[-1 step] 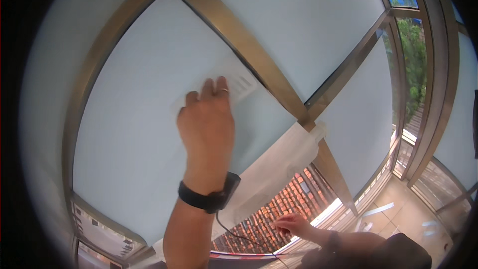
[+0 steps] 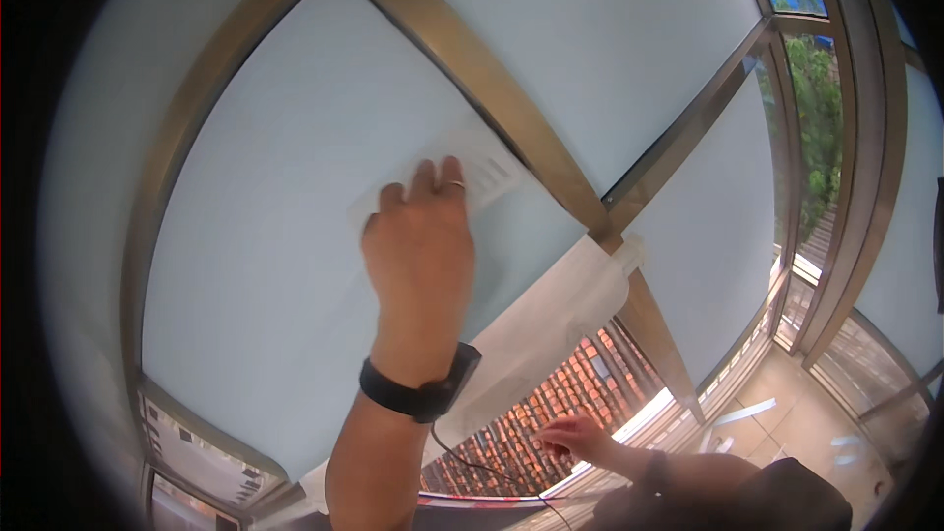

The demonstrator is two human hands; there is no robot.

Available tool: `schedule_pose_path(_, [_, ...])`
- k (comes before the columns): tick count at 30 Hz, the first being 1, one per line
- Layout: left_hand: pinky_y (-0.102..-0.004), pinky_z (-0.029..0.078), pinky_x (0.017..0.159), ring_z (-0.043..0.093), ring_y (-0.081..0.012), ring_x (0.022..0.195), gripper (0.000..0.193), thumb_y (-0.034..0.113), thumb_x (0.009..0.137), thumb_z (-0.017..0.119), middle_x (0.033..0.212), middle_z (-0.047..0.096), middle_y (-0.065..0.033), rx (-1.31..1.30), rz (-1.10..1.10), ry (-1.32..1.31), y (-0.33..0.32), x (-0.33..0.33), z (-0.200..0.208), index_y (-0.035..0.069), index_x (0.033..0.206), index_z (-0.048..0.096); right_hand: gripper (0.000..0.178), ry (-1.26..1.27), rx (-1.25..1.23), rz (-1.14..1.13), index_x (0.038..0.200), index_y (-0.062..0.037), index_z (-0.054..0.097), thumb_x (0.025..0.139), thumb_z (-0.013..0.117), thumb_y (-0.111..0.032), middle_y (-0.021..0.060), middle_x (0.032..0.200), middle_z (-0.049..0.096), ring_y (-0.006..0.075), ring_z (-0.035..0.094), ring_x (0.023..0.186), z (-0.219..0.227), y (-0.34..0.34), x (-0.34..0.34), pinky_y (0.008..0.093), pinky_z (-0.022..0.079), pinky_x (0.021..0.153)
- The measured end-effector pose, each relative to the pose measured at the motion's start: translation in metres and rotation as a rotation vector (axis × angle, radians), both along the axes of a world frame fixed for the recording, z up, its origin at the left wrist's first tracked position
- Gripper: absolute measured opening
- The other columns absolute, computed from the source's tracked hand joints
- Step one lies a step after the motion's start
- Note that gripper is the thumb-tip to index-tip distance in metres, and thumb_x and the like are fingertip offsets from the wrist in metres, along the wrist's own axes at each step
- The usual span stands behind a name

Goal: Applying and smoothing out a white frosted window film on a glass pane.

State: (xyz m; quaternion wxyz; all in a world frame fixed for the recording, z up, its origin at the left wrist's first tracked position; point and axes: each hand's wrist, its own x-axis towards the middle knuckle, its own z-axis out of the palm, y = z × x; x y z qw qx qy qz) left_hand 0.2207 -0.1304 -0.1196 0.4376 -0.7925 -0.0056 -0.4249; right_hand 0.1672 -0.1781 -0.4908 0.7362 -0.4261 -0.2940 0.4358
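Lying beneath the left hand [image 2: 421, 261] is a plate [image 2: 489, 174] (slotted).

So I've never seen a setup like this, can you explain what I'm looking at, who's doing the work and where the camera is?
There's no machine here, just a person's bare hands. A wide fisheye camera on their head looks down, so straight edges bend and the corners go dark.

The left hand, with a black wristband below it, has its fingers on a pale, see-through slotted piece, against a light blue-grey panel. A whitish sheet runs along the panel's lower edge.

The right hand is lower down, fingers curled; I can't tell whether it holds anything. Behind it are reddish roof tiles. At right, white strips lie on the tiled floor.
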Motion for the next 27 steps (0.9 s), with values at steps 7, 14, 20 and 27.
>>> schedule_pose_path(7, [-0.0392, 0.058, 0.076, 0.068, -0.032, 0.098, 0.04, -0.004, 0.08, 0.056, 0.117, 0.07, -0.0109, -0.35, -0.22, -0.019, 0.015, -0.094, -0.003, 0.007, 0.117, 0.069, 0.031, 0.037, 0.015, -0.021, 0.111, 0.0007, 0.066, 0.097, 0.063, -0.026, 0.0057, 0.09, 0.069, 0.0119, 0.067, 0.082, 0.045, 0.004, 0.004, 0.0248, 0.052, 0.068])
schedule_pose_path(14, [-0.0326, 0.049, 0.075, 0.063, -0.0184, 0.082, 0.025, 0.007, 0.094, 0.058, 0.086, 0.069, -0.0151, -1.109, -0.103, -0.582, 0.053, -0.277, -0.074, -0.012, 0.109, 0.062, 0.027, 0.046, 0.009, 0.083, 0.116, -0.003, 0.063, 0.095, 0.062, -0.02, 0.0051, 0.105, 0.07, 0.0132, 0.066, 0.092, 0.087, 0.022, -0.012, 0.0284, 0.051, 0.077])
schedule_pose_path(20, [-0.0322, 0.05, 0.085, 0.063, -0.02, 0.099, 0.037, 0.011, 0.093, 0.063, 0.112, 0.067, -0.0155, -1.509, -0.121, -0.768, 0.098, -0.419, -0.198, -0.011, 0.123, 0.06, 0.021, -0.132, 0.051, 0.044, 0.097, -0.0025, 0.067, 0.094, 0.061, -0.023, 0.004, 0.082, 0.069, 0.0105, 0.064, 0.074, 0.117, 0.054, -0.042, 0.0246, 0.048, 0.062])
schedule_pose_path(27, [-0.0346, 0.051, 0.087, 0.063, -0.0189, 0.104, 0.036, 0.019, 0.098, 0.059, 0.113, 0.07, -0.0165, -1.719, 0.364, -0.485, 0.105, -0.494, -0.266, -0.002, 0.127, 0.062, 0.019, -0.066, 0.082, -0.118, 0.098, -0.0005, 0.065, 0.095, 0.06, -0.018, 0.0069, 0.079, 0.068, 0.0118, 0.064, 0.066, 0.12, 0.077, -0.057, 0.0246, 0.048, 0.056])
